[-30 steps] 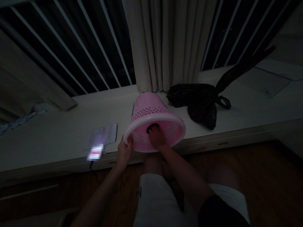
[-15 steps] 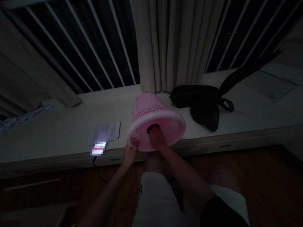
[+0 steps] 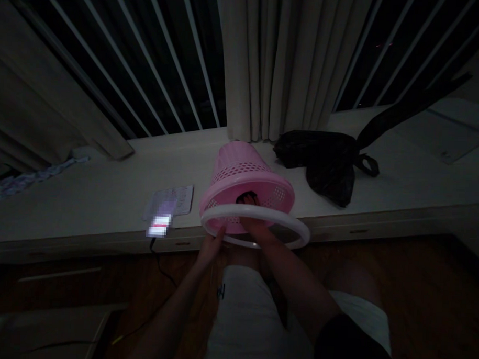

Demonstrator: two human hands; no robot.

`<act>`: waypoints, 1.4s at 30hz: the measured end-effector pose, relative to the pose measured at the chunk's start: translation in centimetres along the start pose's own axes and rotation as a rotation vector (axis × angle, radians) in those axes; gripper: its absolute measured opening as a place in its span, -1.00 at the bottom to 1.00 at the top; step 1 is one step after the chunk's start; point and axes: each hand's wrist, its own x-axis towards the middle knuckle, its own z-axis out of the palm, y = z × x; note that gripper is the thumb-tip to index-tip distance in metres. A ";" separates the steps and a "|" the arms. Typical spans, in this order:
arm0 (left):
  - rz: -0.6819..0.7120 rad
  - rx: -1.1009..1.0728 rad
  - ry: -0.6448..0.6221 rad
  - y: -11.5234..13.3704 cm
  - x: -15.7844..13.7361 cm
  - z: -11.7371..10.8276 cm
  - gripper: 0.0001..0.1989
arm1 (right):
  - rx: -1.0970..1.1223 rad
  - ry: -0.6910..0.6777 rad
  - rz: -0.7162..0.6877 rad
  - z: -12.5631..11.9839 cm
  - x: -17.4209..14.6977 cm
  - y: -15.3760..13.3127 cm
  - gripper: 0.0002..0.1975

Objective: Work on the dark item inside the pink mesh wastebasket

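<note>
A pink plastic waste bin (image 3: 240,164) with a perforated band lies tilted on the ledge, its mouth facing me. A white ring (image 3: 300,230) is apart from the bin's rim and encircles my right forearm. My left hand (image 3: 213,245) grips the ring's near left side, thumb over it, close to the bin's lower edge. My right hand (image 3: 249,211) reaches through the ring into the bin, its fingers on a dark bundle (image 3: 242,197) inside. What the bundle is cannot be made out in the dim light.
A black plastic bag (image 3: 330,164) lies on the ledge (image 3: 105,196) to the right. To the left are a notebook (image 3: 184,197) and a glowing device (image 3: 159,225) with a cable. Curtains (image 3: 251,64) and window bars stand behind; my knees are below.
The white ring has come off the bin's rim toward me, with my left hand on it. My right hand stays inside the bin. The view has shifted slightly.
</note>
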 end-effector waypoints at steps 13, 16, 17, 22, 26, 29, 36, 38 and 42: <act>-0.061 0.035 -0.025 0.4 -0.3 -0.7 -0.36 | 0.006 -0.022 0.032 -1.4 0.1 -0.6 -0.63; -0.084 0.041 0.027 0.6 -0.4 -0.7 -0.36 | 0.005 -0.061 0.038 -1.4 0.0 -0.6 -0.63; -0.083 0.037 0.046 0.7 -0.4 -0.6 -0.38 | 0.006 -0.072 0.044 -1.5 -0.1 -0.6 -0.63; -0.033 0.029 0.115 0.9 -0.8 0.1 -0.43 | 0.015 -0.053 0.047 -1.7 -0.7 -0.6 -0.62; -0.023 0.065 0.097 0.8 -1.0 -0.1 -0.41 | 0.059 -0.074 0.020 -1.9 -1.5 -0.7 -0.69; -0.026 0.082 0.075 0.8 -0.8 -0.6 -0.39 | 0.167 -0.109 0.012 -2.3 -2.7 -0.8 -0.70; -0.008 0.080 0.043 1.3 -1.0 -1.0 -0.39 | 0.566 -0.108 0.162 -5.8 -6.5 -1.6 -0.59; -0.007 0.054 0.040 1.5 -1.2 -1.0 -0.39 | 0.653 -0.068 0.175 -7.5 -7.4 -2.0 -0.61; -0.005 0.050 0.012 1.6 -1.4 -1.5 -0.37 | 0.810 -0.054 0.227 -11.4 -10.6 -1.9 -0.66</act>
